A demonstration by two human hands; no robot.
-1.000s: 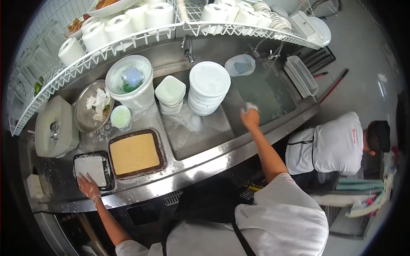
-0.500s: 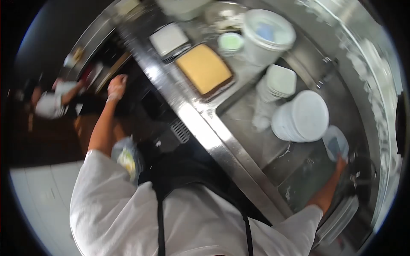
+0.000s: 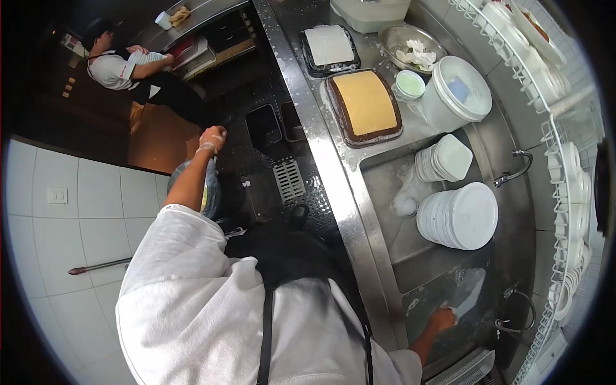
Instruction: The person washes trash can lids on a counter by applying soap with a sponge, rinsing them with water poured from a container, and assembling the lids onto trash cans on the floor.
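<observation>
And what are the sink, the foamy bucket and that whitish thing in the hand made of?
The sink looks like shiny metal, probably stainless steel: it's grey and reflects bright streaks. The foamy bucket seems smooth plastic, judging by its white wall and moulded rim. The whitish thing in the right hand might be smooth plastic, as it looks thin and pale, but blur leaves that open.

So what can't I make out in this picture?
All in the head view:
Left hand: palm hidden by the hand itself; whether it holds anything is unclear.
Pale item in the right hand: outline blurred.
White tub: cut off by the top edge.
</observation>
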